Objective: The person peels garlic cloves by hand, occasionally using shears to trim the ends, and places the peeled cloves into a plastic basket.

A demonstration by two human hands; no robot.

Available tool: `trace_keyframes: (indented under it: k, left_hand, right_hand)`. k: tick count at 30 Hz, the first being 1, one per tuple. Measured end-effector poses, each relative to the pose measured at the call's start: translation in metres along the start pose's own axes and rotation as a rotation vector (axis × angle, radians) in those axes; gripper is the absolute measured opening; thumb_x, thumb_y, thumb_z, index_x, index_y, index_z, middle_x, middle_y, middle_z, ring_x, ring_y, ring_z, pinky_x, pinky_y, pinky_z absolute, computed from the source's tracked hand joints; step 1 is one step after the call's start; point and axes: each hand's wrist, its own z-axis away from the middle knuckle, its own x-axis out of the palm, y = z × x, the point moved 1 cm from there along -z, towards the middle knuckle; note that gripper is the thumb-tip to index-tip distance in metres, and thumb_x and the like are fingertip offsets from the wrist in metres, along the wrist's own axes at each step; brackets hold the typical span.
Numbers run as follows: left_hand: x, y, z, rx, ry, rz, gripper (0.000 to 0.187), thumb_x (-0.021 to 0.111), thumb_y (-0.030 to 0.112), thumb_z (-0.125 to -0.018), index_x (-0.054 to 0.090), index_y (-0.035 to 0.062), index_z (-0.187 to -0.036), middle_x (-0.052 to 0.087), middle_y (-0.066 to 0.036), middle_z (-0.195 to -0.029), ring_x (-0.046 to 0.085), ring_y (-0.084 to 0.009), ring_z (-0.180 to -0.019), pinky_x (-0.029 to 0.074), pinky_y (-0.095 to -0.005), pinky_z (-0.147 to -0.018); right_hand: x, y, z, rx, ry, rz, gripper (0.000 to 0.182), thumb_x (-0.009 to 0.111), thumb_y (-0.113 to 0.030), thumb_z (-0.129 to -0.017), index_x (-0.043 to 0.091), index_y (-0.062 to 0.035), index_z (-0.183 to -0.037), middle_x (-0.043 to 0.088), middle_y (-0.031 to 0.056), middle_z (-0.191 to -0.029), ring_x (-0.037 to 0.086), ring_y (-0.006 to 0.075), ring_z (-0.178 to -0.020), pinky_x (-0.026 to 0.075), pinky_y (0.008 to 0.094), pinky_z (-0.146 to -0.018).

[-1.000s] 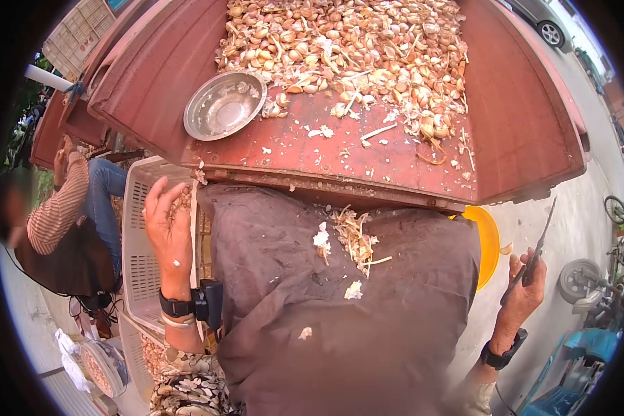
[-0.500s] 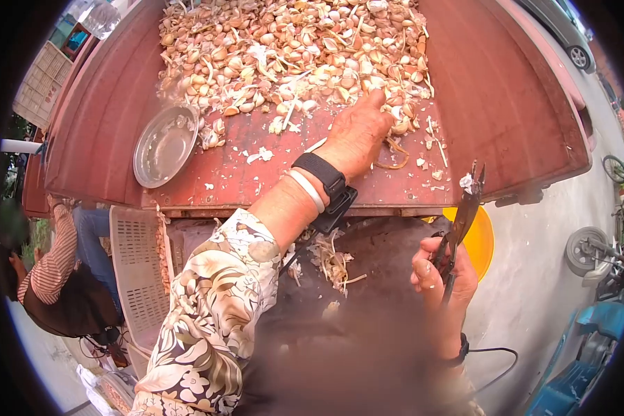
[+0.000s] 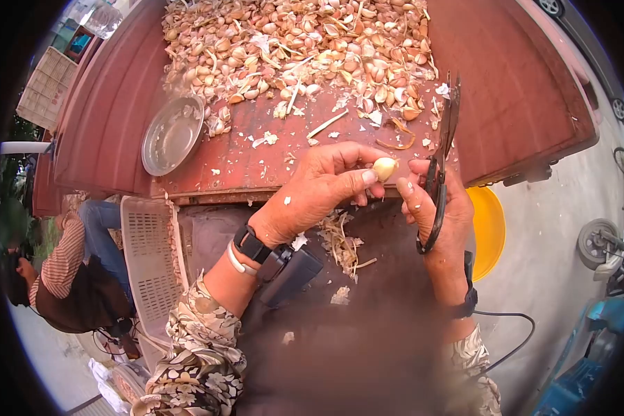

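Observation:
Between the thumb and fingers of my left hand (image 3: 319,184) is a pale garlic clove (image 3: 385,168), held over the front edge of the red metal bed (image 3: 236,163). My right hand (image 3: 442,215) grips a pair of dark scissors (image 3: 442,145), blades pointing up and away from me. The fingertips of both hands are close together, with the clove between them on the left side. Beyond them spreads a large heap of garlic cloves (image 3: 291,48) mixed with dry skins and stalks.
A metal bowl (image 3: 173,139) stands at the left on the red bed. Below it is a plastic crate (image 3: 152,256). A yellow basin (image 3: 489,232) lies under the right side. Garlic skins (image 3: 340,243) rest on my lap. Another person (image 3: 69,270) sits at the left.
My left hand has drawn back from the heap toward me and now holds a clove. My right hand with the scissors has moved up and closer to it.

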Motion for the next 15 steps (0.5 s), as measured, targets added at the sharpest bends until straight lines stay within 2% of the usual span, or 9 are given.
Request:
trace_keyframes:
  k: [3, 6, 9, 10, 13, 14, 15]
  left_hand:
    - [0.019, -0.005, 0.022, 0.089, 0.097, -0.056, 0.034, 0.06, 0.012, -0.092, 0.056, -0.0025, -0.123, 0.066, -0.007, -0.104, 0.06, -0.0104, -0.088, 0.05, -0.023, -0.077]
    - [0.033, -0.014, 0.038, 0.205, 0.202, 0.14, 0.034, 0.06, 0.006, -0.09, 0.055, -0.0047, -0.122, 0.066, -0.009, -0.107, 0.061, -0.0124, -0.091, 0.052, -0.027, -0.081]
    - [0.036, -0.013, 0.05, 0.174, 0.189, 0.008, 0.035, 0.061, 0.002, -0.089, 0.054, -0.0054, -0.122, 0.065, -0.012, -0.109, 0.063, -0.0155, -0.096, 0.053, -0.0297, -0.085]
    - [0.038, -0.01, 0.052, 0.243, 0.19, 0.136, 0.028, 0.058, -0.001, -0.089, 0.06, -0.0025, -0.117, 0.065, -0.005, -0.096, 0.06, -0.0088, -0.08, 0.051, -0.0225, -0.071]
    - [0.028, -0.015, 0.061, 0.211, 0.172, 0.237, 0.03, 0.061, -0.001, -0.087, 0.06, -0.0023, -0.117, 0.065, -0.005, -0.097, 0.061, -0.0092, -0.082, 0.051, -0.0226, -0.072]
    - [0.023, -0.018, 0.062, 0.282, 0.225, 0.025, 0.032, 0.063, 0.0, -0.086, 0.061, -0.0021, -0.118, 0.066, -0.006, -0.096, 0.063, -0.0101, -0.086, 0.052, -0.024, -0.076]
    - [0.022, -0.021, 0.065, 0.284, 0.246, -0.022, 0.031, 0.064, 0.0, -0.085, 0.061, -0.0024, -0.117, 0.065, -0.006, -0.095, 0.063, -0.0099, -0.085, 0.052, -0.0241, -0.076]
  right_hand:
    - [0.011, -0.002, 0.011, -0.066, -0.082, 0.005, 0.021, 0.071, -0.008, -0.084, 0.058, -0.001, -0.1, 0.061, 0.0006, -0.088, 0.057, 0.0049, -0.079, 0.046, 0.0191, -0.068]
    - [0.015, -0.005, 0.021, -0.004, -0.085, 0.044, 0.019, 0.071, -0.009, -0.085, 0.059, -0.0005, -0.098, 0.064, 0.0008, -0.085, 0.058, 0.0056, -0.077, 0.048, 0.0208, -0.066]
    - [0.019, -0.009, 0.031, 0.007, -0.119, 0.027, 0.018, 0.07, -0.01, -0.085, 0.059, -0.0002, -0.096, 0.064, -0.0001, -0.082, 0.058, 0.0059, -0.073, 0.049, 0.0214, -0.064]
    - [0.022, -0.01, 0.034, -0.005, -0.139, 0.014, 0.018, 0.07, -0.01, -0.085, 0.059, -0.0001, -0.095, 0.063, -0.0003, -0.081, 0.058, 0.006, -0.072, 0.049, 0.0216, -0.063]
    - [0.021, -0.009, 0.038, -0.057, -0.202, 0.094, 0.018, 0.07, -0.01, -0.085, 0.059, 0.0, -0.095, 0.063, 0.0004, -0.084, 0.059, 0.006, -0.075, 0.048, 0.0207, -0.064]
    - [0.023, -0.006, 0.04, -0.05, -0.203, 0.083, 0.018, 0.07, -0.009, -0.085, 0.059, -0.0001, -0.095, 0.063, 0.0005, -0.084, 0.058, 0.0059, -0.075, 0.048, 0.0208, -0.064]
    - [0.024, -0.003, 0.042, -0.043, -0.203, 0.073, 0.017, 0.07, -0.009, -0.085, 0.059, -0.0001, -0.095, 0.062, 0.0006, -0.085, 0.058, 0.0058, -0.076, 0.048, 0.0208, -0.065]
